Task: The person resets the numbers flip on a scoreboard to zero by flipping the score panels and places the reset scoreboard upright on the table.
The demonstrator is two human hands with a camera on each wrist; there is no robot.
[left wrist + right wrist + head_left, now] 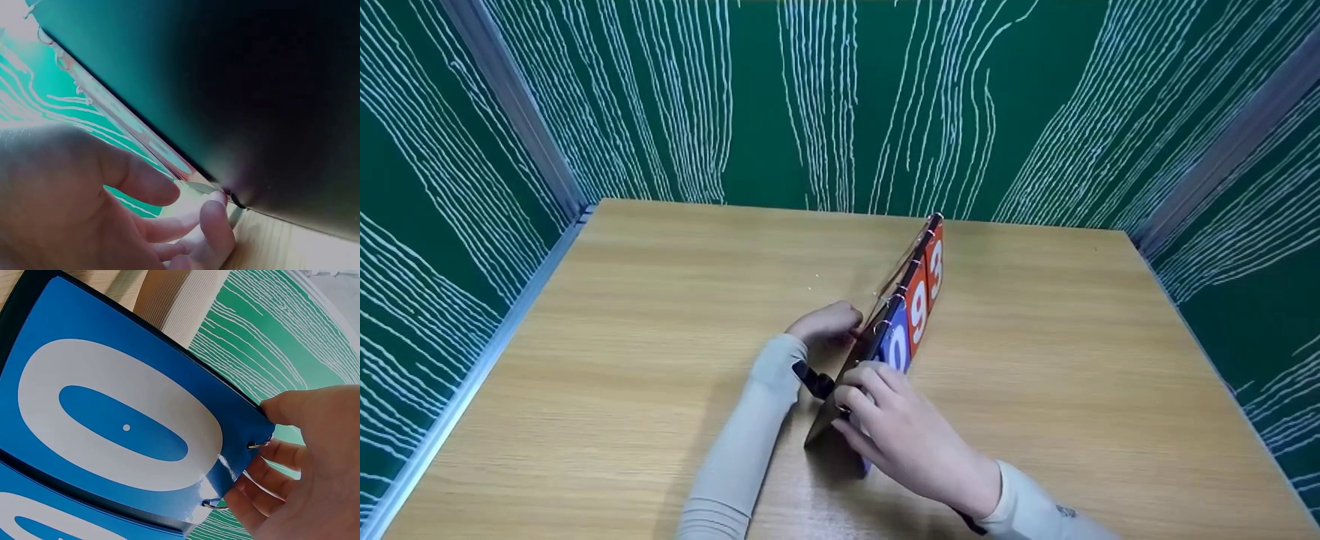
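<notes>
A flip scoreboard (916, 307) stands tilted on its long edge like a tent. Its front carries ring-bound number cards, red ones reading 9 and 3 and a blue 0 card (121, 416). At its near end my right hand (907, 431) pinches the top corner beside the metal rings (259, 445). Behind the dark back panel (270, 101) is my left hand (829, 322). Its fingers are bent, and the fingertips (219, 199) touch the panel's lower edge beside a thin grey strap (202, 188); whether they grip it is unclear.
The scoreboard stands on a wooden table (1072, 360). Green walls with white wavy lines (765, 112) rise behind the table and at both sides. Grey posts (521, 112) mark the corners. A black wrist camera mount (814, 379) sits close to the back panel.
</notes>
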